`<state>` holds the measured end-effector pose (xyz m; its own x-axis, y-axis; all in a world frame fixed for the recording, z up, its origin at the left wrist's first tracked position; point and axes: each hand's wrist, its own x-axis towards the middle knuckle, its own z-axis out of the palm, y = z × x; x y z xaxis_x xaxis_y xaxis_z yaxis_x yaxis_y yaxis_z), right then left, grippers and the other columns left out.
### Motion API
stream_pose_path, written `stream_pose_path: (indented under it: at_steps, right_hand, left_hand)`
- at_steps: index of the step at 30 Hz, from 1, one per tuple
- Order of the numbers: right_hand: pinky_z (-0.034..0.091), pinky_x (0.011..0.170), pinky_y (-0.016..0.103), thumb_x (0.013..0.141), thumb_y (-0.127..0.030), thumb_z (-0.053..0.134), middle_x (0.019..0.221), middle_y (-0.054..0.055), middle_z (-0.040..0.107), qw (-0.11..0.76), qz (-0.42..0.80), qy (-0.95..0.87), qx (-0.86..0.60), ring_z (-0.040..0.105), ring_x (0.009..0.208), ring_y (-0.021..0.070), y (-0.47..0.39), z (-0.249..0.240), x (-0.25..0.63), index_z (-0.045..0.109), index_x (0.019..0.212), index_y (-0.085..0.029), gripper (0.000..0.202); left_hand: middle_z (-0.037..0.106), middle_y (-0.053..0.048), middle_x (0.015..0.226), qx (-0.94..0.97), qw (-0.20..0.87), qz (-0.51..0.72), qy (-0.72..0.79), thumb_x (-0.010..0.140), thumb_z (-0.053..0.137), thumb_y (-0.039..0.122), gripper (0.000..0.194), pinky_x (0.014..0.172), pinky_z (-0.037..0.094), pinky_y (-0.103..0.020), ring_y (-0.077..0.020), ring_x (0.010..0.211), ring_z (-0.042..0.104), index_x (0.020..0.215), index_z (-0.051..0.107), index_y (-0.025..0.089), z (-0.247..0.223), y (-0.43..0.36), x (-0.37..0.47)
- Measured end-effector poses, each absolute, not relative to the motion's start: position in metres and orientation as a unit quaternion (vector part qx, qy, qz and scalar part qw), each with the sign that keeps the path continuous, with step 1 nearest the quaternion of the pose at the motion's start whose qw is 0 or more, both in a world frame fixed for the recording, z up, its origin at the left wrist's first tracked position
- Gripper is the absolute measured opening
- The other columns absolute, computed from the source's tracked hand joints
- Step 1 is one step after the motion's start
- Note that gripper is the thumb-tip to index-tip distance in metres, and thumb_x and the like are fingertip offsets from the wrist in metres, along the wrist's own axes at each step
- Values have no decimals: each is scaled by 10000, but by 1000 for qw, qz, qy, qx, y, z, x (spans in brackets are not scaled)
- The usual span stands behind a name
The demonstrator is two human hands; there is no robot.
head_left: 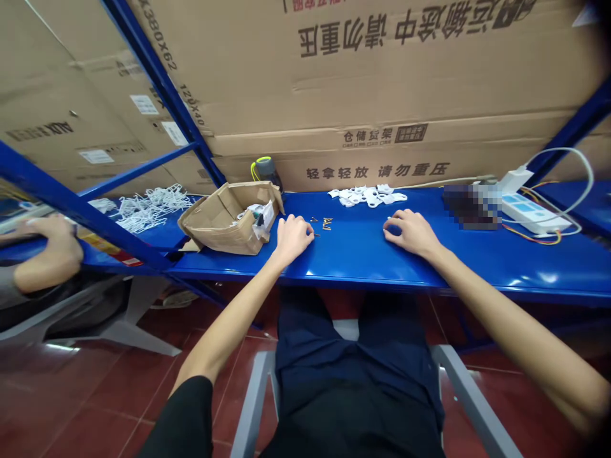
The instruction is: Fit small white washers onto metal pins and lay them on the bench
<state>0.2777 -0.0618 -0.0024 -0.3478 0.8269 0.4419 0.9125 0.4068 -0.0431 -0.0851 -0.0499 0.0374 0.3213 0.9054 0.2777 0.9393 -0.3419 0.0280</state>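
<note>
Left hand (293, 238): pinching one slim copper-coloured piece (316, 235). Right hand (411, 232): fingers curled, grip unclear. White plastic pieces (367, 196): beyond.

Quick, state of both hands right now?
Left hand: pinched shut, apparently on a small copper-coloured piece.
Right hand: fingers curled; whether it grips anything can't be told.

backdrop: big cardboard sheets (286, 95) with printed chinese text, upside down up top - upright lower down. blue metal frame (162, 83) crosses them at left. blue shelf surface (348, 257), glossy, light glinting at right. floor (86, 388): dark red tiles, pale joints - grey plastic chair (255, 394), another one at left.
</note>
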Motion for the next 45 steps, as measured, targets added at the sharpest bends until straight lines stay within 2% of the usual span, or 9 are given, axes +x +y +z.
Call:
stream_pose_path:
  at_steps: [11, 16, 19, 27, 34, 38, 45]
  right_hand:
    - [318, 804, 422, 1040, -315, 482, 1076, 174, 699, 192, -208, -746, -603, 550, 1044, 318, -58, -11, 281, 806, 1025, -162, 359]
    - [333, 813, 432, 1032, -281, 458, 1108, 200, 694, 186, -219, -739, -609, 548, 1074, 360, -61, -11, 279, 749, 1238, -132, 387]
    - [340, 812, 437, 1041, -274, 431, 1114, 200, 701, 183, -231, -741, -603, 551, 1072, 365, -62, -12, 277, 727, 1280, -132, 406]
    - [319, 814, 417, 1051, -271, 410, 1115, 172, 710, 174, -245, -745, -595, 550, 1056, 336, -66, -14, 271, 725, 1281, -141, 411]
    - [304, 811, 406, 1062, -250, 421, 1089, 160, 717, 189, -238, -776, -552, 552, 1027, 315, -70, -12, 261, 737, 1254, -138, 386]
    - [303, 814, 408, 1079, -246, 414, 1075, 151, 713, 170, -227, -813, -508, 547, 1003, 303, -73, -8, 250, 747, 1209, -152, 369]
    - [310, 810, 414, 1083, -231, 403, 1051, 145, 709, 178, -217, -820, -498, 551, 983, 300, -75, -7, 248, 752, 1172, -167, 365]
  left_hand:
    - [777, -143, 1113, -791, 96, -138, -589, 1010, 588, 298, 282, 961, 418, -494, -363, 1116, 635, 1027, 858, 219, 29, -15, -84]
    - [790, -131, 1104, -788, 121, -128, -590, 1018, 579, 314, 287, 955, 420, -482, -348, 1102, 641, 1024, 856, 237, 28, -8, -84]
    - [790, -138, 1095, -789, 120, -130, -588, 1020, 588, 317, 281, 966, 414, -485, -348, 1102, 643, 1031, 855, 230, 27, -3, -85]
    - [797, -136, 1114, -787, 110, -128, -593, 1044, 587, 331, 296, 986, 430, -456, -330, 1109, 662, 1070, 857, 210, 30, -4, -85]
    - [810, -86, 1155, -800, 56, -140, -580, 1022, 634, 340, 264, 961, 501, -381, -298, 1111, 674, 1080, 864, 224, 50, -33, -126]
    - [807, -93, 1177, -812, 42, -127, -568, 1016, 664, 359, 269, 971, 519, -380, -303, 1116, 686, 1111, 870, 216, 48, -46, -137]
    - [816, -91, 1159, -820, 39, -99, -562, 994, 700, 282, 191, 896, 516, -356, -303, 1104, 711, 1037, 882, 245, 44, -56, -118]
